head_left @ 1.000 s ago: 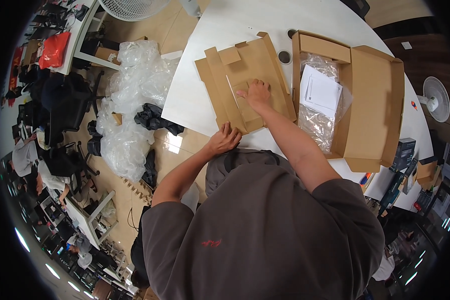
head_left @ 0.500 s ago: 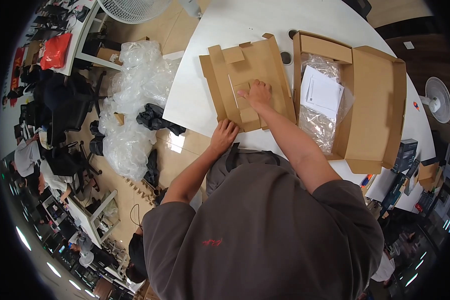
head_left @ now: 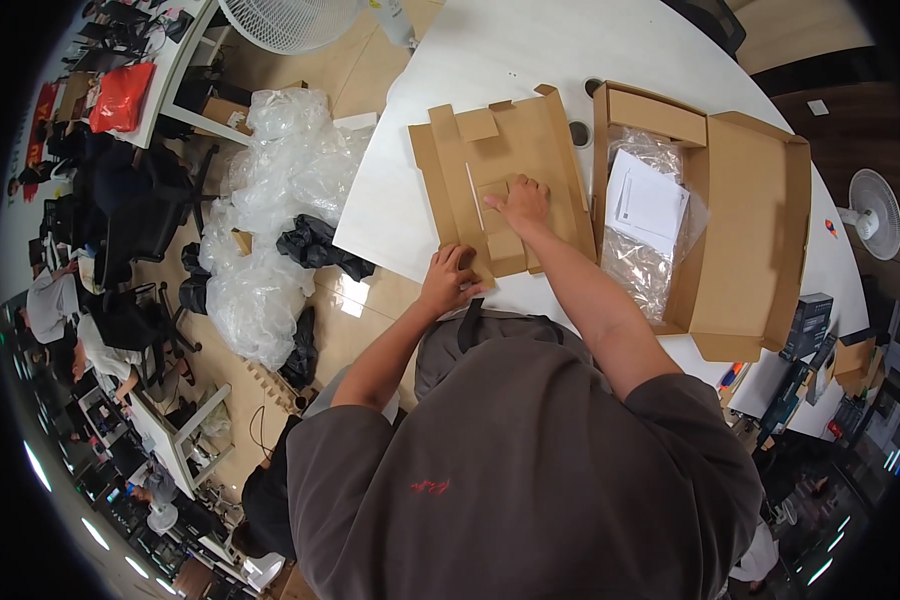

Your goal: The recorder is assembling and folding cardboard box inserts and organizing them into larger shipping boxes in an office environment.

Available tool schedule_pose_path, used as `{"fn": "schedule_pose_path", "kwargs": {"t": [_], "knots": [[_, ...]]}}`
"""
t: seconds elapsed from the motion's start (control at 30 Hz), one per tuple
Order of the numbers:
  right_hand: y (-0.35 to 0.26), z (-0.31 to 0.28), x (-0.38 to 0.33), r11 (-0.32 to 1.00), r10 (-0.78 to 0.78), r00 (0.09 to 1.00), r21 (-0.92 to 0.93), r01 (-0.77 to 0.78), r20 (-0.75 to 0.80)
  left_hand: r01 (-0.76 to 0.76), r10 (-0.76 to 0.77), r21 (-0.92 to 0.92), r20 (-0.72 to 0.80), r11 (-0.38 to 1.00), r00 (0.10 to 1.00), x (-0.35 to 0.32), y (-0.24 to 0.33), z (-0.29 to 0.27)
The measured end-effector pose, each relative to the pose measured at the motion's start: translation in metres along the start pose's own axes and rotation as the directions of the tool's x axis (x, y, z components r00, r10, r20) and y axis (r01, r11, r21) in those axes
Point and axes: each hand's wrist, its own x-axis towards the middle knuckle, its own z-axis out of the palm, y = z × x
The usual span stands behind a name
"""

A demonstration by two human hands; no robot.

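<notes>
A flat brown cardboard insert [head_left: 500, 170] with folded flaps lies on the white table [head_left: 530, 50] in front of me. My right hand [head_left: 518, 203] presses flat on its middle, fingers spread. My left hand [head_left: 448, 280] grips the insert's near edge at the table's rim. To the right stands an open brown cardboard box [head_left: 740, 230] holding a clear plastic bag [head_left: 640, 270] with white paper sheets [head_left: 648, 205] on top.
Heaps of clear plastic wrap [head_left: 270, 210] and black bags [head_left: 315, 245] lie on the wooden floor to the left. A white fan [head_left: 290, 20] stands at the top, another fan [head_left: 875, 210] at the right. People sit at desks far left. Small boxes [head_left: 805, 325] sit lower right.
The cardboard insert has shifted slightly away from me and to the right on the table. My left hand has moved up with its near edge; my right hand stays on the middle.
</notes>
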Motion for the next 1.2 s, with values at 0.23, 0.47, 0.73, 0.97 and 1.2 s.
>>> {"fn": "schedule_pose_path", "kwargs": {"t": [0.23, 0.47, 0.73, 0.97, 1.2], "knots": [[0.002, 0.002, 0.001, 1.000, 0.010, 1.000, -0.005, -0.010, -0.016, 0.261, -0.245, 0.036, -0.235, 0.965, 0.941, -0.002, 0.018, 0.019], [-0.003, 0.000, -0.002, 1.000, 0.023, 1.000, 0.015, -0.023, -0.011, 0.541, -0.545, -0.092, -0.259, 0.836, 0.797, 0.004, 0.024, 0.016], [-0.002, 0.001, -0.003, 0.999, 0.018, 1.000, 0.028, -0.018, -0.018, 0.502, -0.608, -0.648, 0.074, 0.573, 0.790, 0.014, 0.030, 0.029], [0.001, 0.005, -0.003, 0.999, -0.013, 0.998, 0.045, 0.016, -0.066, 0.397, -0.487, -0.577, -0.002, 0.713, 0.873, 0.047, 0.065, 0.014], [-0.001, -0.001, -0.008, 0.989, -0.115, 0.983, 0.071, 0.126, -0.141, 0.348, -0.416, -0.464, -0.048, 0.815, 0.908, 0.044, 0.061, 0.019]]}}
